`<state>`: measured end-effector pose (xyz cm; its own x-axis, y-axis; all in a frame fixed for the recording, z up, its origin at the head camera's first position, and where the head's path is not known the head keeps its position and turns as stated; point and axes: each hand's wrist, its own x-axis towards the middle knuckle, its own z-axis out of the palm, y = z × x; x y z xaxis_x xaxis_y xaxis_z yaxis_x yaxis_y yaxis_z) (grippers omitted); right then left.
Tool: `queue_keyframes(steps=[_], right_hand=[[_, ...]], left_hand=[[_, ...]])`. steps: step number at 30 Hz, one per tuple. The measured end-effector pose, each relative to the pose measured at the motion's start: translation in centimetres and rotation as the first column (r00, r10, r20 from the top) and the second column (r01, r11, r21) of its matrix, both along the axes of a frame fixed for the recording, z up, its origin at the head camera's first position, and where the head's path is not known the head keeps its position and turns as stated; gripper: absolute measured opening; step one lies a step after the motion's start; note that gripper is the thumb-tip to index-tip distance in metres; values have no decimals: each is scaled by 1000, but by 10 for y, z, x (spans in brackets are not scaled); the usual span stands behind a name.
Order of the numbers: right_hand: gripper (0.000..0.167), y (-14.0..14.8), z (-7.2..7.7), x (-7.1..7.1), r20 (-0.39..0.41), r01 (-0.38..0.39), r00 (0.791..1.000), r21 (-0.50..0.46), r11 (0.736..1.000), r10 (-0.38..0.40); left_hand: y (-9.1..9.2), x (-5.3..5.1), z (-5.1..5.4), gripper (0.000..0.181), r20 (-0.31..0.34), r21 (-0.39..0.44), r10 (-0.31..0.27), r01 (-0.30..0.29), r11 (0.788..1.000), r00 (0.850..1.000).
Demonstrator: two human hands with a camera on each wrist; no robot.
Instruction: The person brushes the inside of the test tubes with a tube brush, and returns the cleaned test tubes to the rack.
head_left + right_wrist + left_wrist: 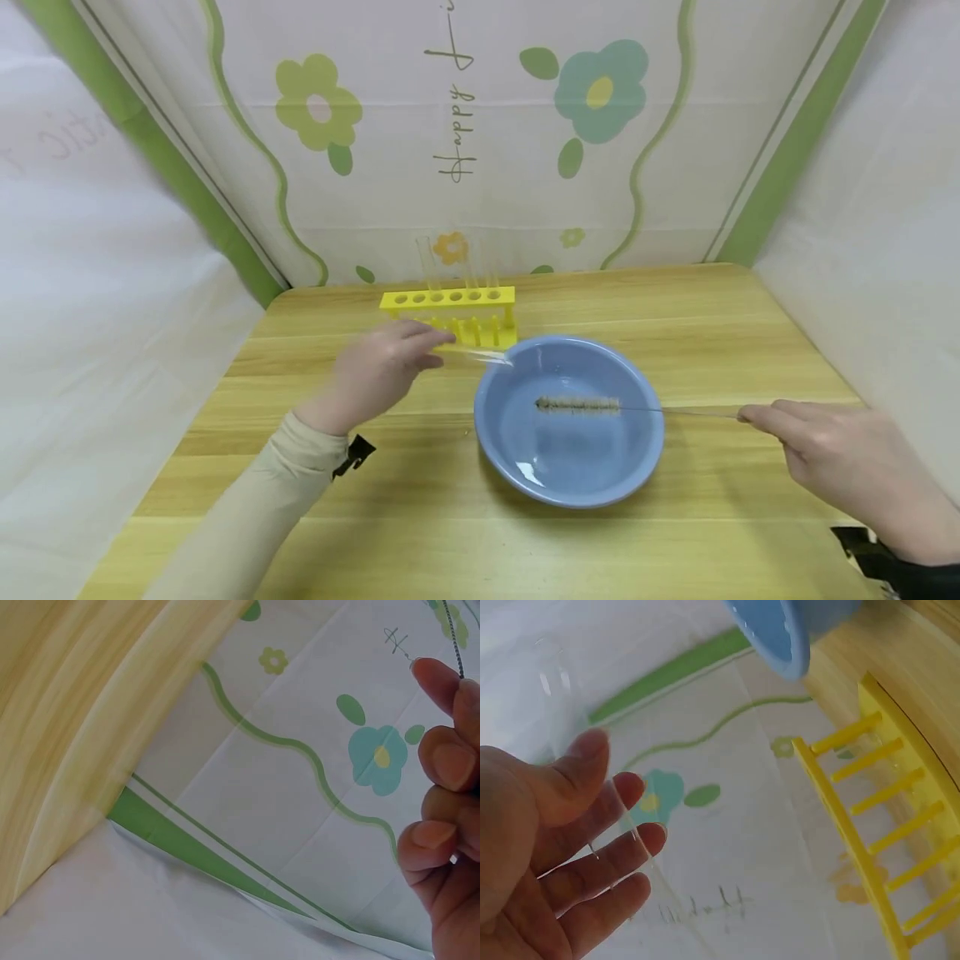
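Note:
My left hand (382,371) pinches a clear glass test tube (480,355) between thumb and fingers, its far end reaching over the left rim of the blue basin (570,492). In the left wrist view the tube (641,840) lies across the fingers of the left hand (577,847). My right hand (847,450), to the right of the basin, pinches the thin wire handle of a bristle brush (577,405). The brush head is above the basin, pointing left and apart from the tube. Curled fingers of the right hand (450,780) hold the twisted wire (454,637).
Behind the basin, to the left, a yellow test tube rack (447,297) holds several clear tubes (427,262). The wooden table (405,533) ends at a flowered cloth backdrop (480,200), with white cloth on both sides.

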<state>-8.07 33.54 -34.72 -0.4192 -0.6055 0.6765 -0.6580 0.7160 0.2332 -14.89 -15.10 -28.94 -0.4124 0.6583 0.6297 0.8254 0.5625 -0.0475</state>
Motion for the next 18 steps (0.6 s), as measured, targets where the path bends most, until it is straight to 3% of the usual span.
queue_keyframes(steps=[3, 6, 12, 18], right_hand=[[46, -1, 0, 0, 11, 10, 1000, 4, 1000, -10], [46, -1, -1, 0, 13, 14, 1000, 2, 1000, -14], [44, -1, -6, -3, -23, -3, 1000, -39, 999, 2], [46, -1, -5, -2, 23, 14, 1000, -11, 1000, -14]], left_hand=[[-13, -12, 0, 36, 59, 125, 31, -38, 991, 998], [-24, -21, 3, 33, 147, 264, 57, -95, 960, 987], [-40, -35, 10, 30, 349, 502, 10, -196, 842, 937], [-50, -54, 17, 31, 447, 591, 47, -334, 734, 894]])
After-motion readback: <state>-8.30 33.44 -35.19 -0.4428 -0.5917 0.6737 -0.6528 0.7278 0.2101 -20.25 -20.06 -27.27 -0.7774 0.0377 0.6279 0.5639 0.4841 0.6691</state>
